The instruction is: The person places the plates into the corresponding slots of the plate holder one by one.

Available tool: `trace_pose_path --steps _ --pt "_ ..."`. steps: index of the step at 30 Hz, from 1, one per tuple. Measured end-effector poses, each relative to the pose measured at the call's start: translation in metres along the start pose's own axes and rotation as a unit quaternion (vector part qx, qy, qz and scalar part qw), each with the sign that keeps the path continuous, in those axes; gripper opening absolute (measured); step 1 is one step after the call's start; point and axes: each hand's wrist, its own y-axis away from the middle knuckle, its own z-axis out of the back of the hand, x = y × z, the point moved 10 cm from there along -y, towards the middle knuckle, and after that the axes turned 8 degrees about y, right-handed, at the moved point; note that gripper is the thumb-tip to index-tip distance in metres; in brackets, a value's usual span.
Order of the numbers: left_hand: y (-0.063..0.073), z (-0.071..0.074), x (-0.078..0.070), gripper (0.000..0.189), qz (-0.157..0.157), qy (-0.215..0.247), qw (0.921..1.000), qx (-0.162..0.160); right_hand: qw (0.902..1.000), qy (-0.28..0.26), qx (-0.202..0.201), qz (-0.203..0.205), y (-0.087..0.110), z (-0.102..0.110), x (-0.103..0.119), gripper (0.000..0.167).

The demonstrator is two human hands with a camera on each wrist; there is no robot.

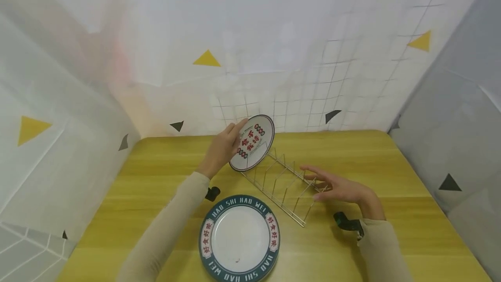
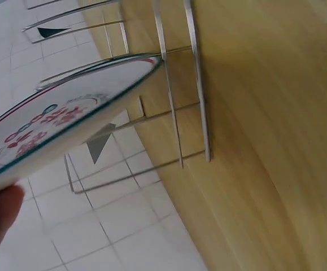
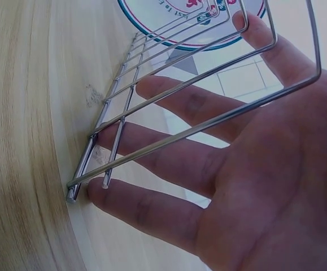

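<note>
My left hand [image 1: 224,148] grips the upper left rim of a white plate [image 1: 256,136] with red lettering and a dark border. That plate leans at the far left end of a metal wire dish rack [image 1: 282,186]; in the left wrist view its lower rim reaches between the wires, and the thumb [image 2: 4,212] lies at its edge. At the rack's near right end is my right hand [image 1: 338,188], fingers spread. The right wrist view shows those fingers [image 3: 152,147] extended behind the end wires; whether they press on them is unclear.
A plate [image 1: 239,238] with a dark green lettered rim lies face up on the wooden table [image 1: 164,160] in front of the rack, apparently stacked on others. White sheeting [image 1: 250,90] with grid lines and yellow and black triangles walls the table's back and sides.
</note>
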Motion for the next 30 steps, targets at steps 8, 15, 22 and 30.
trace_pose_path --steps 8,15,22,30 --pt "0.005 0.002 0.006 0.056 0.007 0.020 0.9994 -0.028 1.0000 -0.004 0.005 -0.003 0.000 0.000 -0.001 0.081" --pt "0.006 -0.002 0.011 0.054 0.030 0.024 0.9990 -0.022 0.9999 -0.005 0.005 -0.011 0.000 0.000 -0.004 0.080" --pt "0.004 0.001 0.008 0.062 0.034 -0.041 0.9986 -0.004 1.0000 -0.003 -0.003 0.008 -0.001 0.004 -0.003 0.079" --pt "0.044 0.064 -0.023 0.076 0.010 -0.074 0.9901 -0.119 1.0000 -0.005 0.004 0.004 -0.002 -0.001 -0.001 0.079"
